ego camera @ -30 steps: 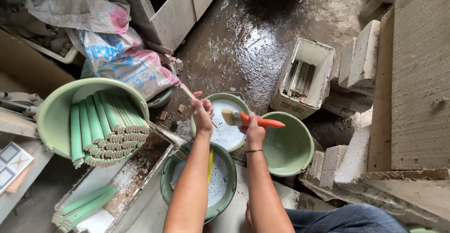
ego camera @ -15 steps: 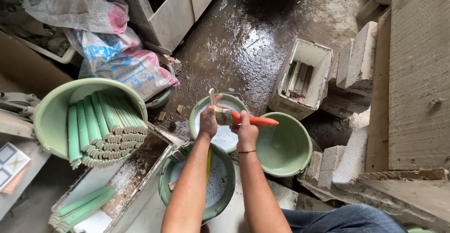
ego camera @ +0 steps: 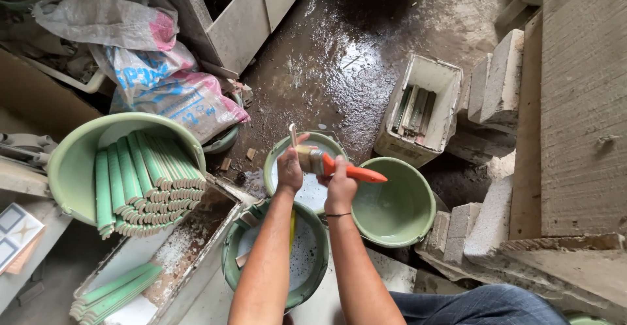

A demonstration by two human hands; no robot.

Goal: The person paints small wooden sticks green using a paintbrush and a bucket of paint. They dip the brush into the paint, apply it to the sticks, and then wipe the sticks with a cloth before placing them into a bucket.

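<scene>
I grip the orange-handled flat paintbrush (ego camera: 333, 166) in my right hand (ego camera: 341, 184), its bristles against a thin pale strip (ego camera: 293, 135) pinched upright in my left hand (ego camera: 289, 170), above the green bucket of white liquid (ego camera: 277, 156). An empty green bucket (ego camera: 418, 214) sits right; a green tub of green trim tiles (ego camera: 68, 168) lies left.

Big green tub (ego camera: 75, 168) of stacked green trim tiles (ego camera: 147, 181); printed woven plastic sacks (ego camera: 163, 93); white crate (ego camera: 424, 106); grey concrete blocks (ego camera: 499, 80).

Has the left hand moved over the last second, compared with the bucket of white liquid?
Yes. The left hand has come in toward the right hand and the orange-handled brush, above the white-liquid bucket.
</scene>
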